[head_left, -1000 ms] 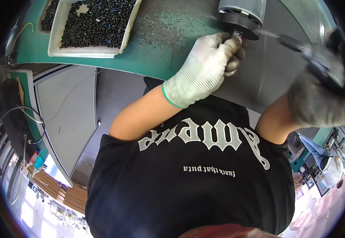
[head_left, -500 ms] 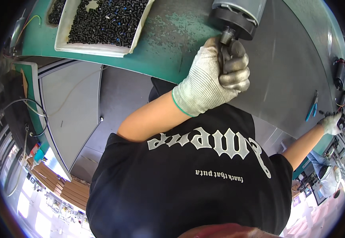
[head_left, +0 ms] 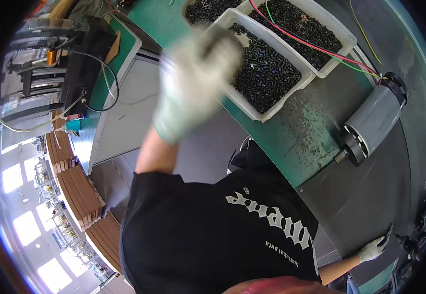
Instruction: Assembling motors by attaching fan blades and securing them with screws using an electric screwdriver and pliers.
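My left hand point(head_left: 195, 83), in a white knit glove with a green cuff, is a blur over the near corner of a white tray point(head_left: 267, 115) of small black screws. Whether it holds anything is lost in the blur. A grey cylindrical motor point(head_left: 375, 120) with a black end cap and short shaft lies on its side on the green bench top point(head_left: 296, 142), apart from both hands. My right hand point(head_left: 372, 250), also gloved, is small and far off at the lower right, at the edge of the grey mat point(head_left: 369, 196) beside a dark tool.
A second white tray point(head_left: 342, 34) of black screws sits behind the first, with red and green wires point(head_left: 320, 49) running over it to the motor. A black device with cables point(head_left: 83, 63) stands at the left. Stacked brown cardboard point(head_left: 78, 191) lies on the floor below.
My left hand has let go of the motor's shaft and swung left to the screw tray. The view has turned left, so the motor now lies at the right.
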`<action>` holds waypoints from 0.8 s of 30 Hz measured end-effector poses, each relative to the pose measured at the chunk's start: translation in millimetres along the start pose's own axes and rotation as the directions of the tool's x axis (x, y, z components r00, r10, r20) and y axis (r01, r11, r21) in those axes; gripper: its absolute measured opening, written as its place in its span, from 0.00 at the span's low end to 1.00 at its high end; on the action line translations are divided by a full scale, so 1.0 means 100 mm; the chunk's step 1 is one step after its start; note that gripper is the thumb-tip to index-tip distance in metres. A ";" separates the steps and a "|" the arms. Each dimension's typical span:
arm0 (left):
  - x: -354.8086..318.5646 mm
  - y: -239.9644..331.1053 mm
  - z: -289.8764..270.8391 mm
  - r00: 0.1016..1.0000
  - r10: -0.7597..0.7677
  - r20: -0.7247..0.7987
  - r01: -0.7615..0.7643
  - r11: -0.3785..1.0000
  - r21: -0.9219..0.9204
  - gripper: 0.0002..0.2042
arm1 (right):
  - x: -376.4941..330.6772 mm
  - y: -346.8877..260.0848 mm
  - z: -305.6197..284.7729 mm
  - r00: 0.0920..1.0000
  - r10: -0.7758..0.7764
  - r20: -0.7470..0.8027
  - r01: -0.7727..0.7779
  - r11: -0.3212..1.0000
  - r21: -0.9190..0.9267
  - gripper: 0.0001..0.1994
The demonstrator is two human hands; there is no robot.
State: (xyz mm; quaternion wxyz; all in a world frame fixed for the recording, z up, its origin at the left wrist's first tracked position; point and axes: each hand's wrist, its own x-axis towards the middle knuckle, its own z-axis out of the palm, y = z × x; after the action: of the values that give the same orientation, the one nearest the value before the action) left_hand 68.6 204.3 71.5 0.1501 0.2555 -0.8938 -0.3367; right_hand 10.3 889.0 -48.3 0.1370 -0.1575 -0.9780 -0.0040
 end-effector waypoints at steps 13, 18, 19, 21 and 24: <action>1.55 -1.32 -0.06 0.974 0.224 -0.020 -0.158 0.746 0.647 0.14 | -0.06 -1.11 0.03 0.973 -0.226 -0.057 0.233 0.937 0.262 0.23; 1.66 -1.49 -0.03 0.961 0.274 0.027 -0.205 0.648 0.733 0.14 | -0.05 -1.13 -0.01 0.972 -0.224 -0.064 0.232 0.953 0.194 0.25; 1.67 -1.48 -0.03 0.956 0.291 0.045 -0.223 0.613 0.758 0.14 | -0.04 -1.15 -0.02 0.963 -0.267 -0.046 0.270 0.940 0.207 0.26; 1.70 -1.45 -0.04 0.945 0.323 0.046 -0.243 0.603 0.760 0.14 | -0.03 -1.14 -0.04 0.951 -0.307 -0.028 0.305 0.926 0.221 0.26; 1.72 -1.44 -0.12 0.927 0.374 0.041 -0.269 0.582 0.768 0.14 | 0.03 -1.08 -0.07 0.923 -0.384 0.020 0.377 0.915 0.145 0.27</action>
State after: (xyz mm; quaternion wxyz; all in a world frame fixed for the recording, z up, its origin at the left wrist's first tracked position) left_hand -17.0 9.8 -1.0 0.1430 0.1490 -0.9711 0.1196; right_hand -23.9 787.3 -36.9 0.1207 0.0457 -0.9908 0.0411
